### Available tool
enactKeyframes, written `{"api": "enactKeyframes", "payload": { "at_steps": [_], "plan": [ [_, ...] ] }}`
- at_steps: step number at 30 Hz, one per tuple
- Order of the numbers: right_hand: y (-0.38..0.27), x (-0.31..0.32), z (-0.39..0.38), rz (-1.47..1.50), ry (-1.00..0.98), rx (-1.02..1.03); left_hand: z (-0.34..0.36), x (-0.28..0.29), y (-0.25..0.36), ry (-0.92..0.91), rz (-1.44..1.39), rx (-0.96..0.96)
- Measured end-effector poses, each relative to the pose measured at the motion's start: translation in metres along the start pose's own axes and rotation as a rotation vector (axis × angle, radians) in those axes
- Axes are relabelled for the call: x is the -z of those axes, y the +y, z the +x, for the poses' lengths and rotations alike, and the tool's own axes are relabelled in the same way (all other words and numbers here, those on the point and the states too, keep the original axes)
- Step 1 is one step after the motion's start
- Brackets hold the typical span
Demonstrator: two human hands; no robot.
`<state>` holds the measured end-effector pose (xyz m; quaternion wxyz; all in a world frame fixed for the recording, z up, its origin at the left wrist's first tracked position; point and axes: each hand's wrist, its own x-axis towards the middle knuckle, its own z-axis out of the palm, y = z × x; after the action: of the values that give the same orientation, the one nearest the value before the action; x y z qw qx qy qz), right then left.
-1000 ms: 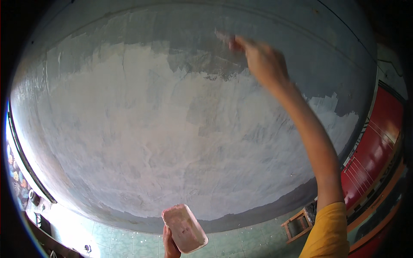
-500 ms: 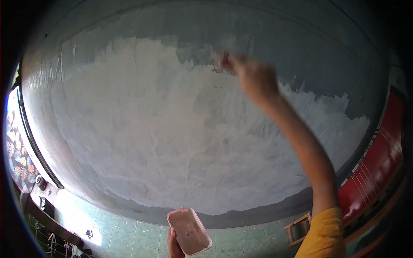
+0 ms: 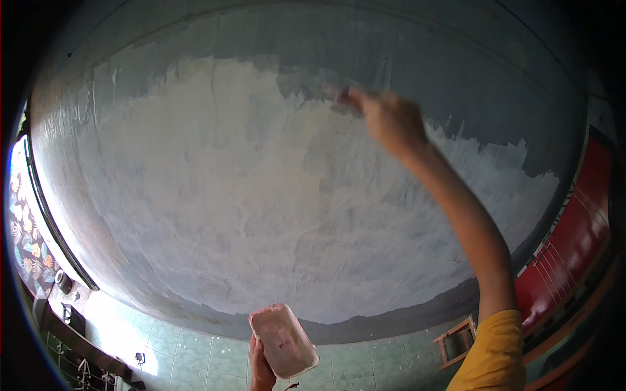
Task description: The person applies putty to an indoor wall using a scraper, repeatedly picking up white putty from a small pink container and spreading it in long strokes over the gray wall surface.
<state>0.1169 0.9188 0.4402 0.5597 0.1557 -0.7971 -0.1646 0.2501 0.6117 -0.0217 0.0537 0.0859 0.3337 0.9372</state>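
Observation:
My left hand [image 3: 260, 362] grips a shallow rectangular plastic tray [image 3: 283, 340], smeared with pinkish residue, at the bottom centre. My right hand [image 3: 394, 124], at the end of a yellow-sleeved arm, is raised to the wall, closed on a blurred brush-like tool [image 3: 342, 94] with a dark red part. The tool is at the ragged boundary where a pale coat [image 3: 215, 182] meets the darker grey surface [image 3: 469, 72] of the upper wall. Whether its tip touches the wall I cannot tell.
A green tiled floor [image 3: 215, 358] runs along the wall's foot. A wooden stool [image 3: 450, 342] stands at lower right, beside a glossy red panel [image 3: 564, 241]. A floral-patterned panel [image 3: 26, 241] and dark furniture [image 3: 73, 355] are at the left. Thin cables [image 3: 98, 26] cross the upper wall.
My right hand and tool moved down from their position a second ago, then shifted slightly right. The tray in my left hand has risen a little since half a second ago.

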Motion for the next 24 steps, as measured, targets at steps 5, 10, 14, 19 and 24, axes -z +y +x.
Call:
{"api": "enactKeyframes", "payload": {
  "at_steps": [5,10,14,19,24],
  "plan": [
    [0.019,-0.036,0.012,-0.239,0.236,0.235,0.010,0.003,-0.006,-0.001,-0.011,0.050],
    [-0.051,-0.063,-0.072,-0.070,0.039,0.329,0.009,0.016,-0.002,0.014,-0.026,0.036],
    [0.001,0.007,0.004,-0.036,0.006,0.010,0.009,0.018,0.004,-0.011,-0.034,0.038],
    [0.098,0.010,0.036,-0.211,0.315,0.061,0.016,0.004,0.011,0.005,0.074,0.039],
    [0.025,-0.043,-0.084,-0.118,0.133,0.177,0.028,0.041,-0.001,0.026,0.056,0.034]
  ]
}}
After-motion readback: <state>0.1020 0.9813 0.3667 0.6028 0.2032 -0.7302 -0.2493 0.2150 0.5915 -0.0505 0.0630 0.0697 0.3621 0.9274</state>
